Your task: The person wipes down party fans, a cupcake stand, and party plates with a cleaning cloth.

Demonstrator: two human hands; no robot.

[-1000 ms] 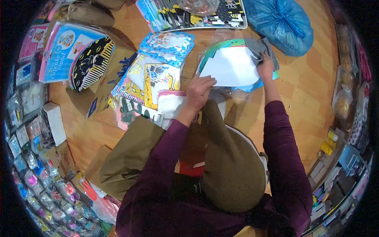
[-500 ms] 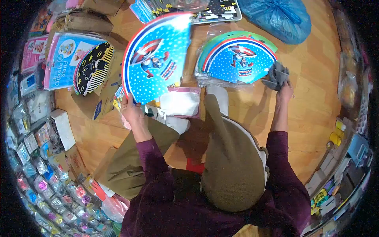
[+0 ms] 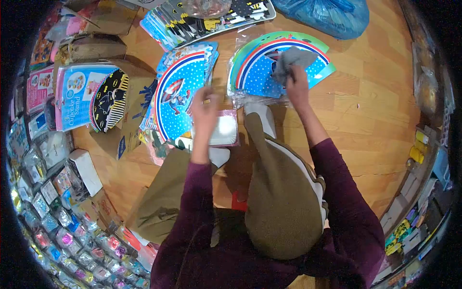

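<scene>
My right hand grips a grey cloth, which lies against the blue starry fan-shaped card on the right pile. Green card edges show behind that one, over clear plastic. My left hand is raised at the right edge of another blue fan-shaped card; it is blurred, with nothing visible in it, and its fingers look apart. This left card rests on a pile of other printed cards. A white and pink packet lies between the two piles, beside my left forearm.
Further off are a tray of black and yellow printed pieces and a blue plastic bag. A cardboard box with cupcake stand packs stands at left. Packaged goods line the lower left.
The left card has gone from my left hand onto the left pile, and that hand is off it. My right hand has brought the grey cloth leftward onto the right card.
</scene>
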